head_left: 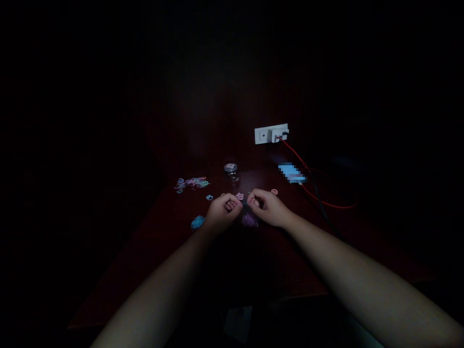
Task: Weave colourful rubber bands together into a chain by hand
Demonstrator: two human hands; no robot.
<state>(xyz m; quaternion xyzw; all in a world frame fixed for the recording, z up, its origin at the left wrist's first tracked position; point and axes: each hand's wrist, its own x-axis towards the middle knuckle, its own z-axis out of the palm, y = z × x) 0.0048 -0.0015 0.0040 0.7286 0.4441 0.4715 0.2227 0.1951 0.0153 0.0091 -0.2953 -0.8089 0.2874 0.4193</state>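
My left hand (224, 211) and my right hand (267, 207) face each other over the dark red table, both closed in a pinch. Between their fingertips runs a thin bluish elastic band (244, 203), one end in each hand. Below my right hand lies a pile of purple bands (250, 221). Beside my left wrist sits a pile of blue bands (197, 222). Several pink bands (239, 196) show just behind the gap between my hands. A small blue band (209, 197) lies left of my left hand, and an orange band (274, 192) behind my right.
A mixed heap of coloured bands (192, 183) lies at the back left. Behind my hands stands a small clear jar (231, 171). At the back right a lit phone (292, 172) is joined by a red cable (295, 152) to a white wall socket (263, 136). The surroundings are very dark.
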